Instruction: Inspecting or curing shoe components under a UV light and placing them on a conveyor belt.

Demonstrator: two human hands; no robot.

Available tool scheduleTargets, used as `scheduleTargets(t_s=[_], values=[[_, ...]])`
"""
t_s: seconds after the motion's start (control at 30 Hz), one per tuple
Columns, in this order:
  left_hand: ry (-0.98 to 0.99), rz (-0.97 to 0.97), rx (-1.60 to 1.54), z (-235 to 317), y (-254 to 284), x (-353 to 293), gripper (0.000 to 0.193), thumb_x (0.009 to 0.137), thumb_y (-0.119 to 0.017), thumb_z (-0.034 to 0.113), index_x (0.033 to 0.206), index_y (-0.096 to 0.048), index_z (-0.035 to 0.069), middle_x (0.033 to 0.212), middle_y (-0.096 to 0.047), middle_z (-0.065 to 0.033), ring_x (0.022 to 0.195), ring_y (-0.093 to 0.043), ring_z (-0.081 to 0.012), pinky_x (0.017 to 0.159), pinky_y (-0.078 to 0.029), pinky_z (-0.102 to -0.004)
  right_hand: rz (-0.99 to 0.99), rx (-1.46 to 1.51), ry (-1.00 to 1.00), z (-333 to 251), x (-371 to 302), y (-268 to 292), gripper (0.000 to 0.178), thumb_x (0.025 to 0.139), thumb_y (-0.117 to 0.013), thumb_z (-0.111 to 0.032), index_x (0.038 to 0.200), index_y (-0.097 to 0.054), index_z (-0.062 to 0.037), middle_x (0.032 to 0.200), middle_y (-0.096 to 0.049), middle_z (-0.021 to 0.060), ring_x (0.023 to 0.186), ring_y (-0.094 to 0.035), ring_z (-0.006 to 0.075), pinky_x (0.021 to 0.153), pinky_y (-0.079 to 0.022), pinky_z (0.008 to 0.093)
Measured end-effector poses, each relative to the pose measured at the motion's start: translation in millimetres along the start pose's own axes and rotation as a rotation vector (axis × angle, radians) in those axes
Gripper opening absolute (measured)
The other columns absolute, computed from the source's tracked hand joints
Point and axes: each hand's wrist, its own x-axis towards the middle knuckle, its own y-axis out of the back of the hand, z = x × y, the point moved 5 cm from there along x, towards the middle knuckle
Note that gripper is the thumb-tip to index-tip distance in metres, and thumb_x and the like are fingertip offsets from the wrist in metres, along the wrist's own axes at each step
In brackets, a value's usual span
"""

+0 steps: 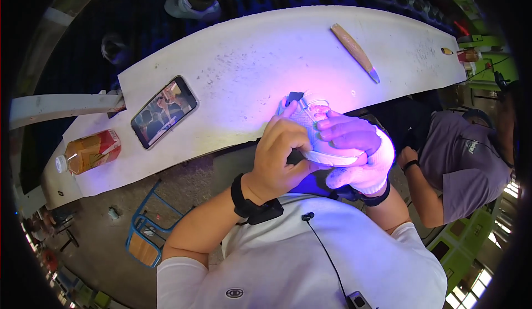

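Observation:
Between my two hands, over the table's near edge, is a light-coloured shoe [306,122] lit strongly by violet light. Its pale sole edge faces my body, and a dark tab shows at its far end. My left hand [280,151] is bare; its fingers are bent and closed on the shoe's left side, thumb near the sole edge. A white glove with bare fingertips covers my right hand [363,148], whose fingers wrap over the shoe's right side. Much of the shoe is hidden behind the fingers.
On the white table [244,49] lie a wooden-handled tool [353,50], a phone [165,112] with a lit screen and an orange drink bottle [91,151]. Beyond it, a shoe [193,5] rests on a dark surface. A co-worker [465,159] sits at right; a blue-framed chair [147,234] stands lower left.

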Motion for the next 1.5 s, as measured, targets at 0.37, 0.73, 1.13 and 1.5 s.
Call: scheduleTargets(t_s=[0.37, 0.73, 1.13, 1.5], values=[[0.25, -0.012, -0.004, -4, -17, 10, 0.052, 0.066, -0.097, 0.032, 0.099, -0.066, 0.008, 0.105, -0.062, -0.0106, 0.09, -0.063, -0.0334, 0.088, -0.055, -0.0448, 0.257, 0.04, -0.008, 26, -31, 18, 0.045, 0.079, -0.095, -0.024, 0.11, -0.069, -0.002, 0.112, -0.076, 0.0195, 0.11, -0.074, 0.0377, 0.105, -0.054, 0.054], [0.21, -0.212, 0.099, 18, 72, 59, 0.085, 0.068, -0.094, 0.016, 0.147, -0.063, 0.015, 0.139, -0.064, -0.013, 0.124, -0.06, -0.0301, 0.108, -0.05, -0.0424, 0.4, 0.275, -0.578, 103, -15, 11, 0.062, 0.116, -0.037, -0.051, 0.133, -0.061, 0.0032, 0.12, -0.069, 0.0102, 0.108, -0.066, 0.0155, 0.099, -0.052, 0.0341], [0.43, -0.393, 0.502, 18, 75, 84, 0.076, 0.063, -0.096, 0.057, 0.11, -0.07, 0.003, 0.091, -0.076, -0.0194, 0.086, -0.075, -0.0415, 0.076, -0.059, -0.046, 0.14, 0.561, -0.167, 40, 93, -32, 0.02, 0.099, -0.064, -0.021, 0.095, -0.064, -0.0012, 0.104, -0.062, 0.0126, 0.092, -0.061, 0.0199, 0.084, -0.05, 0.0341], [0.603, -0.258, 0.343, -10, 77, 97, 0.064, 0.072, -0.097, 0.044, 0.101, -0.069, -0.005, 0.093, -0.077, -0.0202, 0.087, -0.078, -0.0342, 0.079, -0.06, -0.0397, -0.085, 0.63, -0.397, 52, 143, -45, 0.018, 0.105, -0.056, -0.019, 0.097, -0.057, -0.003, 0.099, -0.053, 0.0001, 0.093, -0.048, 0.0089, 0.086, -0.041, 0.0261]])
